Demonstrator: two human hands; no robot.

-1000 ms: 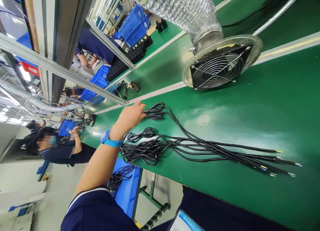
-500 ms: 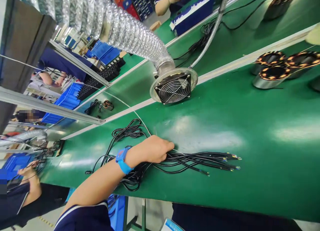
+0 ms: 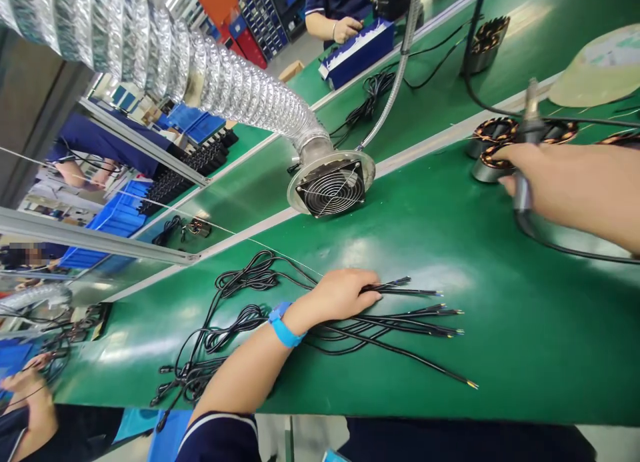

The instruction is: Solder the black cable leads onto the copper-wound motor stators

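Observation:
My left hand (image 3: 345,293), with a blue wrist strap (image 3: 284,325), rests on a bundle of black cables (image 3: 390,322) lying on the green bench. Its fingers close on one or two of the cables near their stripped, coloured ends. The cables' coiled far ends (image 3: 240,282) trail off to the left. My right hand (image 3: 545,182) is at the right edge, wrapped round a slim grey tool (image 3: 526,149) with a black cord. Copper-wound stators (image 3: 493,145) stand just behind that hand.
A silver flexible duct ends in a round fan grille (image 3: 331,189) at mid-bench. A white strip (image 3: 425,149) divides the green surface. Other workers sit at the far side and at the left. Blue bins (image 3: 115,215) and a blue tray (image 3: 357,52) are further off.
The view has swung right. My left hand slid along the cables from their coiled ends toward the stripped tips. My right hand with the tool has come into view.

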